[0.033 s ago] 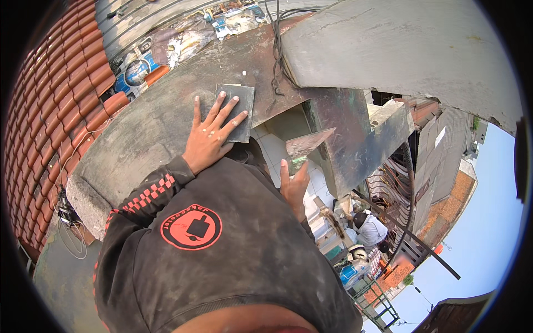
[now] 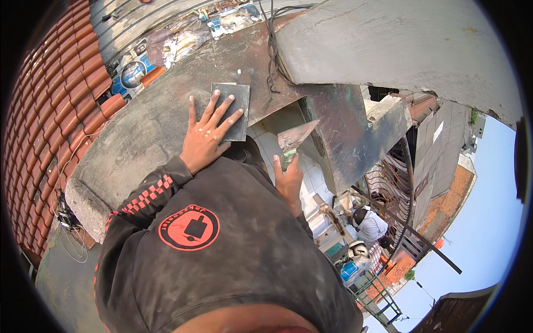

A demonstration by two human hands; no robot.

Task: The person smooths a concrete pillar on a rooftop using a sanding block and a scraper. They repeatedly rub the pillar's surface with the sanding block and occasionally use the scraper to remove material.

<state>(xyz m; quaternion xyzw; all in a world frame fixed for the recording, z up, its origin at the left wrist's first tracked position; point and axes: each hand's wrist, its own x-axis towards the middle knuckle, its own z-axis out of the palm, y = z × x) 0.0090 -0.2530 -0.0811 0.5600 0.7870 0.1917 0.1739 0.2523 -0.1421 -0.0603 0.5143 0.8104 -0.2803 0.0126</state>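
My left hand (image 2: 208, 133) lies flat with its fingers spread, the fingertips over a dark grey square plate (image 2: 240, 108) on the concrete ledge (image 2: 139, 125). A lighter edge shows behind the plate's far side. White specks dot the knuckles. To its right, my right hand (image 2: 289, 180) is closed round the handle of a putty knife (image 2: 296, 137). The wide, stained blade points up and to the right, above the gap between the ledge and a slanted concrete beam (image 2: 338, 125). Most of the handle is hidden in my fingers.
Red roof tiles (image 2: 55, 116) slope along the left. Black cables (image 2: 272, 50) hang over the ledge beside a large grey slab (image 2: 388, 44). Far below on the right, a person in white (image 2: 371, 228) is near a green metal frame (image 2: 380, 299). A rough block (image 2: 86, 205) sits at left.
My right hand has moved a little left with the putty knife, and the blade has come nearer the dark plate. My left hand keeps its place on the plate. The whole view has shifted slightly.
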